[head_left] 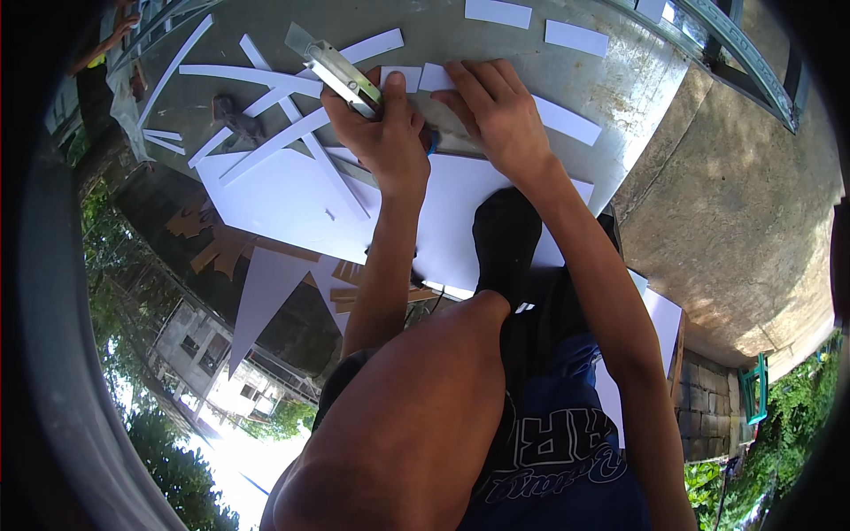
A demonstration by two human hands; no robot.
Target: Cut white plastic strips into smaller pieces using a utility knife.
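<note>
My left hand is closed around a silver metal tool with a clear flat piece at its far end; I cannot make out its kind. The thumb of that hand also presses on a small white board piece. Just right of it, the curled fingers of my right hand grip the end of another white board piece. The two pieces lie nearly end to end with a narrow gap between them. My right fingers partly hide the second piece.
Several white strips lie crossed at the left on the grey metal surface. Short white pieces lie at the far right. A large white sheet is nearer me, under my dark-covered foot. A dark crumpled object sits among the strips.
</note>
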